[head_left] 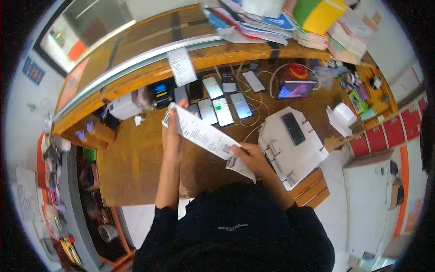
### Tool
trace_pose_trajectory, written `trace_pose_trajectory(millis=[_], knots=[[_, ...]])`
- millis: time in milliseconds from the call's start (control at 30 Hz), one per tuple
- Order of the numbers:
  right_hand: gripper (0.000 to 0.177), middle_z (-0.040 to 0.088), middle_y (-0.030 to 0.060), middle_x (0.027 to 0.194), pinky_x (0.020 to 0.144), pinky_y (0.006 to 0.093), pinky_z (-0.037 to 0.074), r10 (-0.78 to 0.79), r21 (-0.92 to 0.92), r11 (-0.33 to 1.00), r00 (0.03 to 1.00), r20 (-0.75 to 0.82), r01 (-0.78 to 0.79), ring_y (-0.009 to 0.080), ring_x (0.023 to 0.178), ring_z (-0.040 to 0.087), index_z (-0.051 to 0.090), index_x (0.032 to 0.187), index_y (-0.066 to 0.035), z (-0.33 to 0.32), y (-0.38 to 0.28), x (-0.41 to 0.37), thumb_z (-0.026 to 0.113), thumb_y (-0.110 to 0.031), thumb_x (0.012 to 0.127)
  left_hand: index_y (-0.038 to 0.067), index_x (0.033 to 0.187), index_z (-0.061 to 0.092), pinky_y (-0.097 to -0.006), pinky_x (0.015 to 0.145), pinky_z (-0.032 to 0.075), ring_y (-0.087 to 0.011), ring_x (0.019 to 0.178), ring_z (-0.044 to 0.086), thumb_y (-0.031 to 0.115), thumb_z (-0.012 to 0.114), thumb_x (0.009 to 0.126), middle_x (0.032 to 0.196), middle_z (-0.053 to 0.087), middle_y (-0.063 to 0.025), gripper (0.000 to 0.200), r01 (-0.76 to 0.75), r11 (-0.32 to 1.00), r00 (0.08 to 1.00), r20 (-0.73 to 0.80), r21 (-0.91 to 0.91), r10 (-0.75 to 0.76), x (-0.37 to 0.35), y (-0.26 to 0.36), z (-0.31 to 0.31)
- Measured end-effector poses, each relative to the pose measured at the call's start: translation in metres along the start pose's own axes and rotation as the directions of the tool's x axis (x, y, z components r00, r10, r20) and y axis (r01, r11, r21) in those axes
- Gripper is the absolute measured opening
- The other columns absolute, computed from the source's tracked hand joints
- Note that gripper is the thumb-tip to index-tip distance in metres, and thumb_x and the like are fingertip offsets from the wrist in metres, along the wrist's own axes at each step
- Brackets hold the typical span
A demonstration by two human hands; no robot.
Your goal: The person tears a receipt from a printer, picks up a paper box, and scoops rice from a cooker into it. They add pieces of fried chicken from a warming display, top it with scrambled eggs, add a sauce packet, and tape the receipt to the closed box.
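Note:
A long printed receipt (pixel 204 134) is stretched slantwise between my two hands above the wooden desk. My left hand (pixel 173 131) grips its upper left end, fingers wrapped round the paper. Lower down, my right hand (pixel 250 156) pinches the other end near a printed code, and a further strip of paper (pixel 239 168) hangs below those fingers. Beyond the receipt, several phones lie on the desk, among them a phone with a lit white and green screen (pixel 222 112) and a phone with a pale blue screen (pixel 241 105).
Right of my hands sits a white printer-like machine (pixel 283 156) with a black phone (pixel 293 128) on top. A tablet with a lit screen (pixel 296 89) stands behind it. Cables run across the desk (pixel 131 167). Papers and folders (pixel 253 27) are piled on the upper shelf; another receipt (pixel 181 66) hangs there.

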State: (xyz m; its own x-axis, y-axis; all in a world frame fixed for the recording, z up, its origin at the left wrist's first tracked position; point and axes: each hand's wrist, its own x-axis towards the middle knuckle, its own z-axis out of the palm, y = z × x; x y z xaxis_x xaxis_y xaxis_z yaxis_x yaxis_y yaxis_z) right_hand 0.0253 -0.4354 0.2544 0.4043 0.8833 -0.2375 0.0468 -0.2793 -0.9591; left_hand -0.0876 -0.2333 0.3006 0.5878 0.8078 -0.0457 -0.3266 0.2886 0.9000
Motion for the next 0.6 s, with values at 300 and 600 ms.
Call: trace_pose_trajectory(millis=[300,600], knots=[[0.030,0.065,0.0057,0.070,0.052,0.0235,0.045,-0.119,0.068,0.990,0.987,-0.110,0.127,0.0075,0.058,0.058,0.066,0.096,0.001,0.007,-0.050,-0.030,0.057,-0.027,0.090,0.000,0.126,0.051,-0.0206,0.068,0.047,-0.0061,0.076,0.057,0.036,0.044,0.097,0.092,0.061,-0.0025,0.047,-0.166,0.980,0.965,0.221,0.109,0.139,0.000,0.096,0.031],[0.029,0.067,0.0088,0.073,0.054,0.0266,0.047,-0.244,0.072,0.966,0.967,-0.071,0.249,0.0111,0.062,0.062,0.067,0.097,0.001,0.015,-0.063,-0.038,0.060,-0.025,0.087,0.001,0.126,0.052,-0.0200,0.070,0.047,-0.0054,0.080,0.056,0.031,0.047,0.096,0.096,0.062,-0.0025,0.043,-0.274,0.949,0.930,0.296,0.155,0.220,0.007,0.118,0.043]])
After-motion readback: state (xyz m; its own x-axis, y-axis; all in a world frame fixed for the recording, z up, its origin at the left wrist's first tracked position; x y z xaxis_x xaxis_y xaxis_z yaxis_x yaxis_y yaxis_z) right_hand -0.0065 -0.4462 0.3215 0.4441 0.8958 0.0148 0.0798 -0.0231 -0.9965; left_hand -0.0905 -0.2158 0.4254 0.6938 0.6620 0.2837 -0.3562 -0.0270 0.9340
